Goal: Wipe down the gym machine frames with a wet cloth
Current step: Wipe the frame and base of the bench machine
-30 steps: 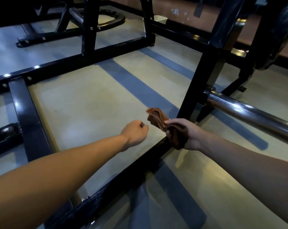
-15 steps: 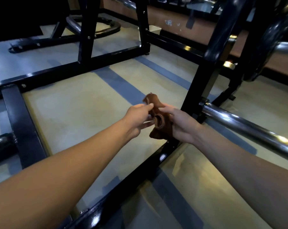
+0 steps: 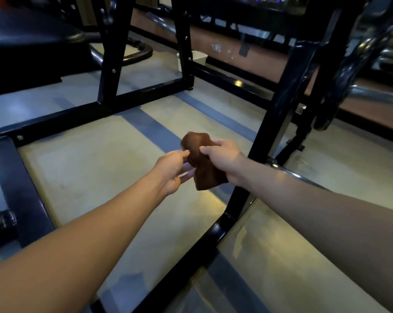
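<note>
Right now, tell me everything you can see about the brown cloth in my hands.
The brown cloth looks like soft fabric, bunched and folded into a thick wad. It is held in the air above the floor, in front of a black frame upright. The right hand grips its right side, the left hand pinches its left edge. Wetness cannot be told.

Dim indoor light, cool blue cast | warm yellowish patch on floor (image 3: 209, 197) below the hands | small glare spots on black frame (image 3: 279, 114) and chrome bar (image 3: 376, 93) | wide-angle bending at edges | top-right corner smeared by motion blur | centre fairly sharp
</note>
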Available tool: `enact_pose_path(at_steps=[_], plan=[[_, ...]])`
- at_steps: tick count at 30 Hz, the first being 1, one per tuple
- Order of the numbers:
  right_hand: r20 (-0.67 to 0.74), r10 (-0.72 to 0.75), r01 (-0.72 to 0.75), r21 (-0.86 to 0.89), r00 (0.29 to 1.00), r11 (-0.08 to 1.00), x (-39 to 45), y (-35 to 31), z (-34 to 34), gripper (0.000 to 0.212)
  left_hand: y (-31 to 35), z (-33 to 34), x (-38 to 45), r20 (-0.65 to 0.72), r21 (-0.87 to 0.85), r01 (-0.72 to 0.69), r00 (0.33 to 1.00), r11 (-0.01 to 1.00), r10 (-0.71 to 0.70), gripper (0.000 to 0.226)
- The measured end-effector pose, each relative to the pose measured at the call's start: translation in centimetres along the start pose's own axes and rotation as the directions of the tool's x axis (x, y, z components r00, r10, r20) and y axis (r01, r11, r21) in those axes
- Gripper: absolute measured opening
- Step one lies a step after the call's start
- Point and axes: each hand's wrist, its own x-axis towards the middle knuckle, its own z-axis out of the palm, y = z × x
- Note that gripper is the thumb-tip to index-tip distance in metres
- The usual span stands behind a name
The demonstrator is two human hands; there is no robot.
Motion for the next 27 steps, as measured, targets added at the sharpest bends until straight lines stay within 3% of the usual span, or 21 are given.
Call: enact_pose_path(at_steps=[1,3,5,8,12,18,22,27], plan=[[-0.049,-0.128,0.121,-0.119,0.991,0.986,0.2,0.0,-0.1,0.018,0.1,0.5,0.2,-0.059,0.03,-0.019,0.998,0.999,0.021,0.023],[-0.089,-0.321,0.272,-0.352,0.943,0.896,0.5,0.1,-0.8,0.033,0.3,1.2,0.7,-0.104,0.043,-0.072,0.992,0.996,0.076,0.022],[-0.058,-0.415,0.336,-0.491,0.908,0.804,0.7,0.7,-1.6,0.041,0.5,2.1,0.6,0.01,-0.057,-0.054,0.998,0.997,0.055,0.013],[0.098,-0.489,0.448,-0.582,0.867,0.679,1.1,2.1,-2.2,0.035,0.3,3.1,-0.3,0.139,-0.235,0.05,0.99,0.971,-0.017,0.02],[0.368,-0.489,0.605,-0.592,0.791,0.533,1.1,3.8,-3.6,0.033,-1.4,4.8,-0.4,0.001,-0.22,0.015,1.0,0.975,-0.016,0.024],[0.349,-0.491,0.587,-0.633,0.798,0.505,0.6,3.3,-10.0,0.066,0.0,10.8,-1.7,0.017,-0.146,-0.032,0.999,0.989,0.035,0.023],[0.38,-0.503,0.629,-0.517,0.776,0.58,0.6,3.0,-14.2,0.066,1.6,13.9,-2.5,0.018,-0.098,-0.007,1.0,0.995,0.009,0.014],[0.286,-0.576,0.627,-0.531,0.766,0.57,0.4,3.2,-15.4,0.054,2.8,15.8,-2.3,0.035,-0.005,-0.057,0.998,0.998,0.057,0.015]])
